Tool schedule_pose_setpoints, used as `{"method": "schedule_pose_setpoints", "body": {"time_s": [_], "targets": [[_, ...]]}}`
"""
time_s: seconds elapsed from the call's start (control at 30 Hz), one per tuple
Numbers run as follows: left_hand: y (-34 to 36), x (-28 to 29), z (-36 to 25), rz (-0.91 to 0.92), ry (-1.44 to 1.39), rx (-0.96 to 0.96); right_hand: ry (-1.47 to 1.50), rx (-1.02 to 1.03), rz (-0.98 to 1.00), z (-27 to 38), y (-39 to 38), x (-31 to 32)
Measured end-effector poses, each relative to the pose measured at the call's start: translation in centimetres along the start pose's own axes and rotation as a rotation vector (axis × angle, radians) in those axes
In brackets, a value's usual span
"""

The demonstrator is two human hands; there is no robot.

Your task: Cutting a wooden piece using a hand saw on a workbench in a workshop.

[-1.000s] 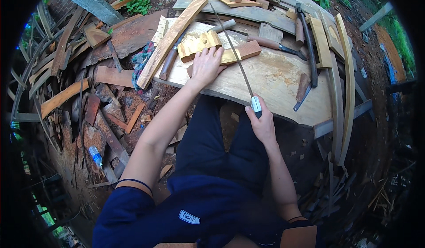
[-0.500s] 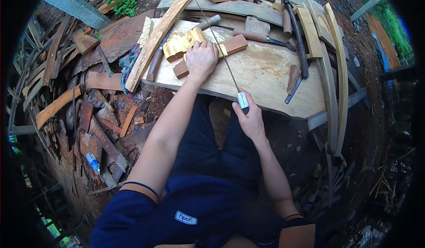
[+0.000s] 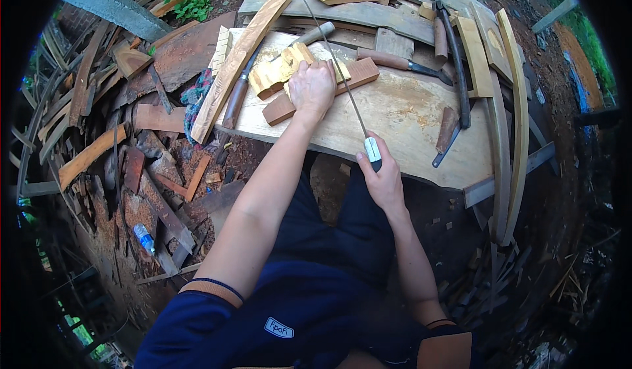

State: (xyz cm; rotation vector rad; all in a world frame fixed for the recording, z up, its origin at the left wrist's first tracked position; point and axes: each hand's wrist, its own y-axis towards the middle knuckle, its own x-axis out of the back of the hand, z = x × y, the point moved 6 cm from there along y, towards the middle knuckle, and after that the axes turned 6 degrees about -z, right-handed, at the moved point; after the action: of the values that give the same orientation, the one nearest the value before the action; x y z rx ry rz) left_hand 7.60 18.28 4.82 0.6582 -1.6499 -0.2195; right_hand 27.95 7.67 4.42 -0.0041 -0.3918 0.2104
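Note:
My left hand (image 3: 312, 91) is closed over a carved yellow wood piece (image 3: 276, 74), pressing it against a reddish-brown wood block (image 3: 359, 75) that lies on the workbench top (image 3: 421, 142). How the fingers wrap underneath is hidden. In my right hand (image 3: 384, 177) is the pale handle of a handsaw (image 3: 348, 91), gripped at the bench's near edge. Its long thin blade, seen almost edge-on, runs up past the fingers of my left hand and crosses the yellow piece and the block.
Chisels (image 3: 395, 60) with wooden handles, a hammer (image 3: 453, 73) and a small blade tool (image 3: 446, 135) lie on the bench. A long plank (image 3: 240, 66) leans along its left side; curved strips (image 3: 515, 125) flank the right. Scrap wood (image 3: 92, 152) and a plastic bottle (image 3: 143, 238) cover the ground left.
The whole view has shifted slightly, so the bench sits a little further right and lower. Both hands keep their hold, and the saw still lies across the wood.

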Motion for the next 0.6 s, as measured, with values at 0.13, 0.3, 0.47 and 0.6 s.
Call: {"method": "schedule_pose_setpoints", "body": {"time_s": [0.13, 0.3, 0.47, 0.6], "targets": [[-0.2, -0.1, -0.2, 0.009, 0.003, -0.004, -0.013, -0.041, -0.007, 0.2, -0.6, -0.2], [-0.3, 0.2, -0.3, 0.019, -0.006, 0.02, -0.034, -0.014, -0.022, 0.3, -0.7, -0.1], [-0.5, -0.8, -0.2, 0.021, 0.016, 0.026, -0.035, -0.053, -0.015, 0.1, -2.6, 0.9], [-0.6, -0.3, 0.0, -0.014, 0.01, -0.043, -0.016, -0.072, 0.024, -0.7, -4.2, 1.7]]}}
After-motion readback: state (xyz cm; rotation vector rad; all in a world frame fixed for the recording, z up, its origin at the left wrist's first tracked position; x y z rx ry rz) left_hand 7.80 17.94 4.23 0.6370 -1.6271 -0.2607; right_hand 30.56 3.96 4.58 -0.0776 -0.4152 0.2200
